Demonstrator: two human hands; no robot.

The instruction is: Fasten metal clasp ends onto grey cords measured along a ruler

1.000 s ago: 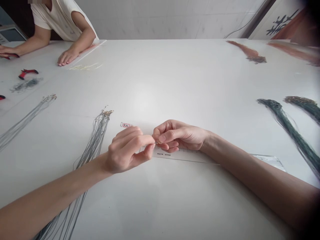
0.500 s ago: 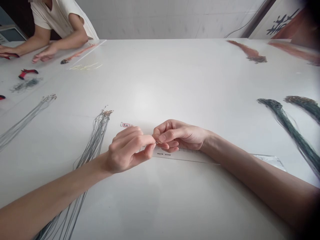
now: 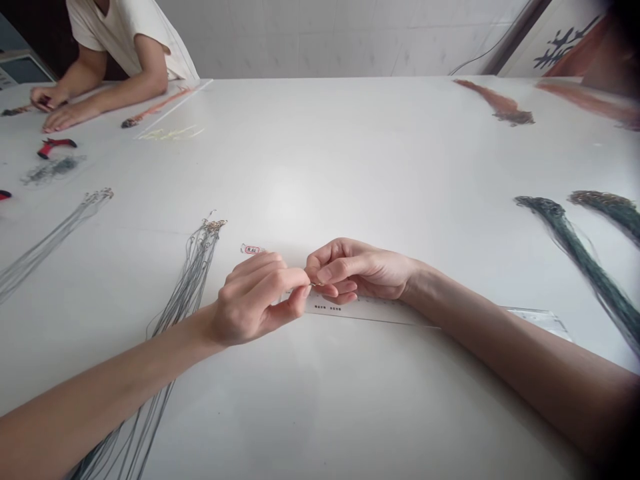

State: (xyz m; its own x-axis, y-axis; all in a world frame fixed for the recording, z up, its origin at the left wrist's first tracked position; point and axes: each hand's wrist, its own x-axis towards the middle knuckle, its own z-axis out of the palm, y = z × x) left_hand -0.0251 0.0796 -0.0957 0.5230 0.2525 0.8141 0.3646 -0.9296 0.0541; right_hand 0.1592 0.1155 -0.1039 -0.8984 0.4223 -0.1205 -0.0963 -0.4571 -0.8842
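Over the middle of the table, my left hand (image 3: 260, 297) and my right hand (image 3: 357, 270) meet at the fingertips. Between them is a small thin gold-coloured metal piece (image 3: 315, 285), mostly hidden; its exact kind is too small to make out. Thumb and index finger of my left hand pinch one end, while my right hand pinches the other. Beneath my hands lies a clear ruler (image 3: 370, 313) with dark print. A bundle of grey cords with gold-coloured metal ends (image 3: 195, 267) passes under my left forearm.
Beside my left hand lies a small printed label (image 3: 251, 249). Further left are more grey cords (image 3: 65, 230) and red-handled pliers (image 3: 56, 147). Dark green cord bundles (image 3: 575, 247) lie right, an orange bundle (image 3: 495, 103) behind. Another person (image 3: 120, 67) leans on the table at far left.
My hands and the metal piece stay almost still. The other person's hands have shifted; one has drawn back from the pliers at the far left edge and both now rest closer together.
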